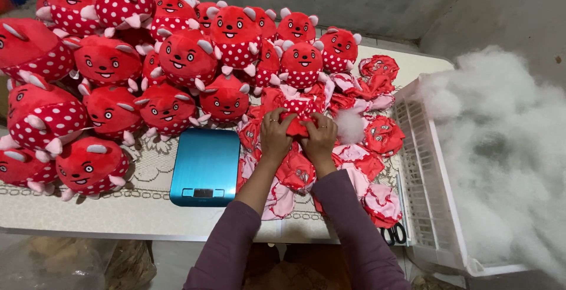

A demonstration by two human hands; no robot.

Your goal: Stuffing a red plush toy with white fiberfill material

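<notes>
1. The left hand (275, 132) and the right hand (320, 137) meet on a red toy skin (298, 119), a soft cloth shell with white-dotted fabric; it sits on top of a heap of unstuffed skins (330, 166) in the middle of the desk (118, 213), just right of the blue kitchen scale (206, 166)
2. The fingers of both hands are curled and pressed into the cloth from either side, bunching it between them; the thumbs are hidden
3. The skin looks limp and very light, likely to fold and slump wherever it is not held, and unlikely to break or slip
4. A firm pinch at the seams or at the rim of its opening would probably give the best hold, since loose fabric elsewhere just gathers up
5. A tuft of white stuffing (350, 126) lies just beside the right hand; it looks airy and easy to tear apart
6. Stuffed red plush toys (177, 60) crowd the desk's far left, and a white basket (424, 172) of fluffy filling (501, 148) stands to the right
</notes>
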